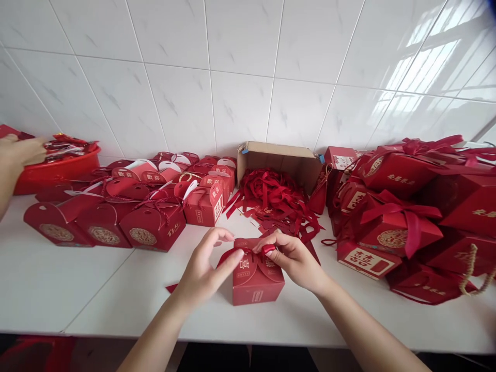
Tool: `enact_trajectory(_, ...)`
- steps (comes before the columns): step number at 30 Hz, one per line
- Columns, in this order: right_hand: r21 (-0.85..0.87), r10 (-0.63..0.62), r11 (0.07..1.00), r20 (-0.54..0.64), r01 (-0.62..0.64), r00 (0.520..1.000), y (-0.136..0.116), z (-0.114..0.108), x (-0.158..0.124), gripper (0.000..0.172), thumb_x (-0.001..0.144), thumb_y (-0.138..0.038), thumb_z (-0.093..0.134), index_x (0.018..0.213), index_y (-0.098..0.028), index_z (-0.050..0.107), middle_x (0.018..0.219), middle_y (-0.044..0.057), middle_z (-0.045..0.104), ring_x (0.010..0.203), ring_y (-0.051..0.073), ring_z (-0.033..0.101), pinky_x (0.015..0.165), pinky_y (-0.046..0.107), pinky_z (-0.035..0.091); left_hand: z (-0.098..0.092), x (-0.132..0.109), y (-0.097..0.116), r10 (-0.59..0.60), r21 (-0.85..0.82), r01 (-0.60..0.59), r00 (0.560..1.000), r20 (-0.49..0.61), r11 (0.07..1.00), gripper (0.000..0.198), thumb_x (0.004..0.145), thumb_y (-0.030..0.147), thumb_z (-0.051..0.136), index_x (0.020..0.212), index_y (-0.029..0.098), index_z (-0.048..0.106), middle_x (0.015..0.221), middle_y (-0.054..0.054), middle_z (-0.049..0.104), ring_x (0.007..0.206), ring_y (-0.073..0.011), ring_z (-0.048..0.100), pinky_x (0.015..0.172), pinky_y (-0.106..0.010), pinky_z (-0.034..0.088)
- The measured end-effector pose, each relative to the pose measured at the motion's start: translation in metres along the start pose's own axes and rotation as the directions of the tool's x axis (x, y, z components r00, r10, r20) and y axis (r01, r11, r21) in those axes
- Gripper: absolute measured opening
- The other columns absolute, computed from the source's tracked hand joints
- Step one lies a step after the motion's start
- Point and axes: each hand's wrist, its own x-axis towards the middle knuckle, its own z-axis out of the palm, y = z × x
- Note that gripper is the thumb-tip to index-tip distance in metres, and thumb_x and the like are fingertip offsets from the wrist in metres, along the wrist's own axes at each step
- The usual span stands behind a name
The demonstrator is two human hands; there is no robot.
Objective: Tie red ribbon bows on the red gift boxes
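A small red gift box (258,287) with gold lettering stands upright in front of me, its rounded top flaps folded together. My right hand (292,256) pinches a dark red ribbon (268,249) over the top of the box. On the box's left side is my left hand (213,263), thumb resting at the flaps and fingers curved apart from it. Part of the ribbon runs under the left thumb; how it passes through the flaps is partly hidden by the hands.
Behind the box, a cardboard carton (281,155) lies open, red ribbons (271,191) spilling out. Rows of red boxes (151,227) stand left; ribbon-tied boxes (399,227) are piled right. At far left, another person's hand (29,150) is by a red basin (65,170) of wrapped items.
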Motion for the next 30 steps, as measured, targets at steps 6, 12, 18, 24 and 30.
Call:
enact_trajectory(6, -0.056, 0.094, 0.994, -0.046, -0.097, 0.994, -0.004, 0.006, -0.001, 0.018, 0.092, -0.033, 0.054, 0.084, -0.018, 0.061, 0.079, 0.002, 0.066, 0.072, 0.013, 0.057, 0.068, 0.025, 0.044, 0.0, 0.002, -0.018, -0.426, -0.16, 0.476, 0.864, 0.267, 0.865, 0.049, 0.084, 0.064, 0.043, 0.064, 0.02, 0.049, 0.06, 0.001, 0.054, 0.055, -0.0142, 0.048, 0.054, -0.025, 0.038)
enact_trajectory(12, -0.221, 0.178, 0.945, -0.268, -0.24, 0.947, -0.013, 0.023, 0.005, 0.012, 0.083, -0.023, 0.055, 0.076, -0.017, 0.062, 0.068, 0.001, 0.064, 0.063, 0.013, 0.054, 0.059, 0.024, 0.041, -0.026, -0.008, 0.015, -0.274, -0.31, 0.37, 0.91, 0.311, 0.876, 0.043, 0.081, 0.053, 0.06, 0.057, 0.018, 0.052, 0.052, 0.003, 0.049, 0.049, -0.01, 0.043, 0.046, -0.022, 0.033)
enact_trajectory(18, -0.361, 0.007, 0.93, -0.153, -0.063, 0.988, -0.02, 0.03, 0.006, 0.017, 0.081, -0.013, 0.051, 0.074, -0.018, 0.066, 0.074, 0.0, 0.068, 0.068, 0.013, 0.057, 0.067, 0.025, 0.042, -0.021, 0.026, 0.056, 0.007, -0.398, 0.147, 0.932, 0.362, 0.906, 0.032, 0.087, 0.044, 0.059, 0.073, 0.018, 0.07, 0.068, -0.002, 0.068, 0.068, -0.0155, 0.063, 0.068, -0.026, 0.05)
enact_trajectory(24, -0.267, 0.053, 0.959, -0.156, -0.094, 0.986, -0.016, 0.028, 0.001, 0.023, 0.087, -0.031, 0.055, 0.073, -0.017, 0.065, 0.071, 0.001, 0.065, 0.066, 0.013, 0.052, 0.065, 0.025, 0.04, -0.002, 0.057, 0.048, 0.028, -0.33, 0.085, 0.945, 0.326, 0.94, 0.058, 0.094, 0.06, 0.029, 0.098, 0.023, 0.073, 0.11, -0.005, 0.071, 0.1, -0.0212, 0.066, 0.092, -0.033, 0.048)
enact_trajectory(30, -0.199, 0.018, 0.979, -0.14, -0.046, 0.99, -0.011, 0.026, 0.003, 0.032, 0.091, -0.035, 0.052, 0.066, -0.017, 0.059, 0.069, 0.001, 0.057, 0.069, 0.013, 0.049, 0.068, 0.026, 0.039, -0.004, 0.025, 0.02, 0.021, -0.027, -0.02, 0.999, 0.041, 0.999, 0.037, 0.091, 0.049, 0.049, 0.08, 0.02, 0.068, 0.084, -0.003, 0.071, 0.085, -0.0192, 0.065, 0.08, -0.029, 0.049)
